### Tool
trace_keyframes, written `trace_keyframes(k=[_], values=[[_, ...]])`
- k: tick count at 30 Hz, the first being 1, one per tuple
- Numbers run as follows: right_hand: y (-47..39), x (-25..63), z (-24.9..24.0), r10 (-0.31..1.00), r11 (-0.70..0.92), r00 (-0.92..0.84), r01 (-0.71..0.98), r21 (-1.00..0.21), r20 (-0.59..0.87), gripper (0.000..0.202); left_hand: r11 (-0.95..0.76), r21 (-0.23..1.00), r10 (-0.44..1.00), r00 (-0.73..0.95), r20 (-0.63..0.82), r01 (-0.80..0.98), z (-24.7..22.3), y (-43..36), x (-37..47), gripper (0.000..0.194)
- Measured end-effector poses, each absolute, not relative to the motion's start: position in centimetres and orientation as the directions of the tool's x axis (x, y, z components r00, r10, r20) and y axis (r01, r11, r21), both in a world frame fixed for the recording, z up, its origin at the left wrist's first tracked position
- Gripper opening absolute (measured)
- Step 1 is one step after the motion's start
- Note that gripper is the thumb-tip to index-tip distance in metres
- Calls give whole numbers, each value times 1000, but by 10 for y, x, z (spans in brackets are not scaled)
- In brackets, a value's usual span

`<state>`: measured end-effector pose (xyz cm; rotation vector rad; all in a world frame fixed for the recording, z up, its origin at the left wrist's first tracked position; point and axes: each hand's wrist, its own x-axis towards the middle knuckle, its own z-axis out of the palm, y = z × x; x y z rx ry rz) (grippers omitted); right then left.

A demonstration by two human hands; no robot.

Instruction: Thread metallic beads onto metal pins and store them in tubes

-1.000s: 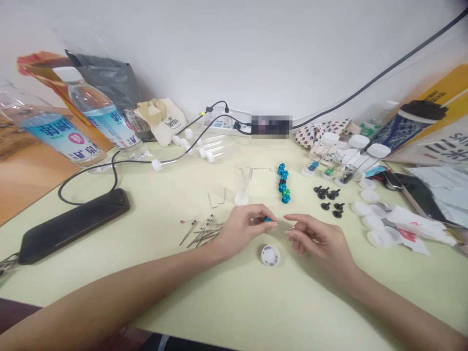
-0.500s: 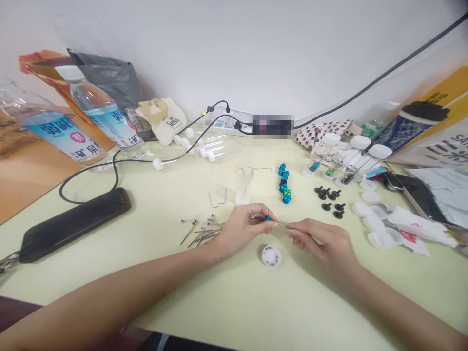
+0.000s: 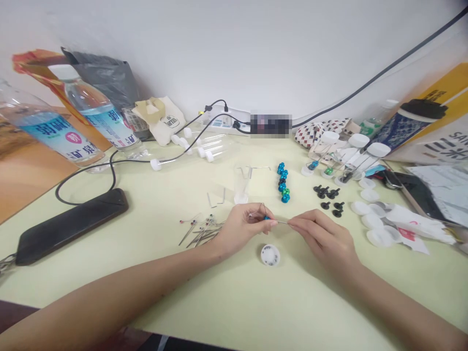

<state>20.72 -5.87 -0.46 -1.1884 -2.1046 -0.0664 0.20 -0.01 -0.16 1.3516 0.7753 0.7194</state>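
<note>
My left hand point(image 3: 239, 225) is closed, pinching a small blue metal part point(image 3: 266, 218) with a thin bent wire rising beside it. From its fingertips a thin metal rod point(image 3: 282, 223) runs to the right. My right hand point(image 3: 327, 239) pinches the rod's other end between thumb and fingers. Below the hands sits a white cap point(image 3: 270, 263) with several tiny metal pieces in it. Left of my left wrist lies a loose pile of thin metal rods point(image 3: 197, 234), some with small coloured ends. Farther back runs a row of blue, green and black parts point(image 3: 282, 182).
Behind my left hand stands a clear tube point(image 3: 241, 187), near small L-shaped keys point(image 3: 223, 196). Black thumb-screw-like pieces point(image 3: 331, 193) and white caps point(image 3: 373, 222) lie on the right. A black case point(image 3: 73, 226) and water bottles point(image 3: 100, 114) occupy the left; a cable point(image 3: 141, 161) crosses the table.
My right hand's fingers have straightened and drawn slightly away from the left fingertips, showing more of the rod. The left hand keeps its pinch. The whole view has shifted a little.
</note>
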Motion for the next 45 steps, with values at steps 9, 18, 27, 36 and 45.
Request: trace_keyframes(k=[9,18,27,36,45], values=[[-61,200,-1,967,249,-179,494,-833,183,16,72,997,828,558,-59,-1,-1,-1,3,12],[-55,207,-6,811,564,-312,642,-520,494,19,160,986,846,519,-118,-36,1,1,1,17],[-59,203,0,916,401,-254,611,-682,311,28,61,998,832,552,-55,9,-2,-3,3,13],[-55,207,-6,819,518,-252,711,-476,515,21,96,995,842,535,-69,-22,1,-1,2,16],[-55,205,-2,808,558,-321,688,-465,495,16,87,996,832,550,-69,-6,0,-2,2,15]])
